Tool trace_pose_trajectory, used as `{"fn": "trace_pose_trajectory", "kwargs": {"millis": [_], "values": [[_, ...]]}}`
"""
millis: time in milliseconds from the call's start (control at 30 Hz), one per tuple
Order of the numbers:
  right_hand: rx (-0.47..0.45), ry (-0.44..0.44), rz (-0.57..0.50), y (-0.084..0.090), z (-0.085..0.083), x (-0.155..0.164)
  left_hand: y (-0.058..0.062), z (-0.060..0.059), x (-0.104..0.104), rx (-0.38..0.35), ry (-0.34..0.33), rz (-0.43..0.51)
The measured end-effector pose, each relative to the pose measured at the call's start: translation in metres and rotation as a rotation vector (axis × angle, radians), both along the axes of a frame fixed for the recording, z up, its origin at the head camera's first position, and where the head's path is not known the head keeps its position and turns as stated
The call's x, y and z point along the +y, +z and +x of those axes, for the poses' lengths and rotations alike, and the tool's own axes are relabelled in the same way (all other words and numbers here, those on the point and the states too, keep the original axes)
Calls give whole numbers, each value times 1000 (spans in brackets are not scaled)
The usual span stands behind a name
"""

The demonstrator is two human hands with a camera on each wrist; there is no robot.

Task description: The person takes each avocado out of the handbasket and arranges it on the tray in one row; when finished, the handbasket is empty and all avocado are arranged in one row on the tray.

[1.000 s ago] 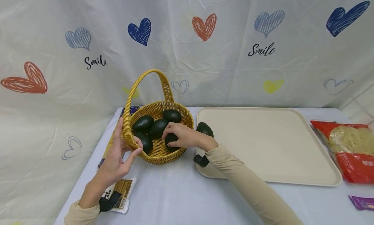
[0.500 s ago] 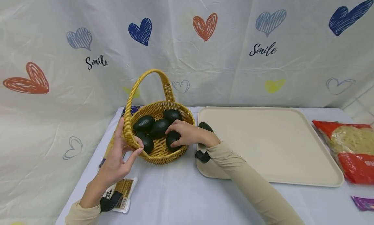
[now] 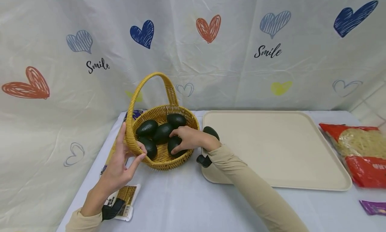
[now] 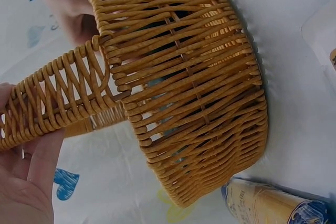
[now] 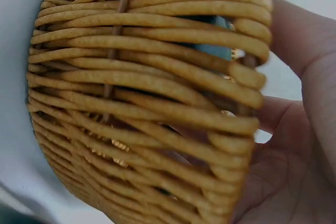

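Observation:
A yellow wicker basket (image 3: pixel 169 164) with a tall handle holds several dark green avocados (image 3: pixel 163 133). My left hand (image 3: pixel 116 170) grips the near left foot of the handle between thumb and fingers; the left wrist view shows that hand (image 4: pixel 31 182) around the woven strip. Inside the basket's right side, my right hand (image 3: pixel 190 138) reaches over the rim, fingers and thumb curled round one avocado (image 3: pixel 173 145). The wicker wall (image 5: pixel 136 82) blocks most of that avocado in the right wrist view. Another avocado (image 3: pixel 211 131) lies at the tray's left edge, partly behind my right wrist.
Right of the basket lies a large beige tray (image 3: pixel 277 148). Beyond it are a red bag of noodles (image 3: pixel 359 151) and a purple packet (image 3: pixel 372 208). A brown and white packet (image 3: pixel 128 200) sits below my left wrist, and a yellow and blue package (image 4: pixel 273 205) lies beside the basket.
My right hand has shifted slightly at the same avocado, its fingertips now further up over it. The left hand keeps its hold on the handle, and the basket stays in place.

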State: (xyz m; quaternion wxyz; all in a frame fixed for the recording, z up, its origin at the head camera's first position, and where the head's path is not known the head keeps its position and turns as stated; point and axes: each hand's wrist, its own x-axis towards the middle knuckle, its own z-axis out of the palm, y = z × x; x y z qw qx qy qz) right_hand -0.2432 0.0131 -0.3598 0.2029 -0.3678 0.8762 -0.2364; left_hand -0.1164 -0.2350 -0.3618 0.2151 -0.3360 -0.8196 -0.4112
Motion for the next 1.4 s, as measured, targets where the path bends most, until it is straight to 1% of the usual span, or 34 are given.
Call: {"fn": "trace_pose_trajectory", "kwargs": {"millis": [200,433,600,700,867,1000,1100,1167,1300,1400], "values": [[-15,-59,-10,-3,4,-8,-2,0,1,9,7,1],[-21,-116,-37,-6,9,-12,0,1,1,-2,14,3],[-19,-157,-50,-4,13,-14,-1,1,1,9,9,-2],[-19,-164,-75,-2,16,-12,-1,1,1,6,8,-2],[15,-164,-190,6,18,-4,0,2,1,4,19,-8],[45,-186,-321,15,19,11,-1,1,3,15,7,-8],[52,-204,-408,24,21,27,-1,1,4,14,-5,-2],[54,-217,-460,31,23,38,-1,1,4,9,0,-2],[33,-265,-572,41,29,63,0,3,3,-2,24,-12],[18,-295,-654,44,32,84,1,5,3,-8,37,-20]]}}
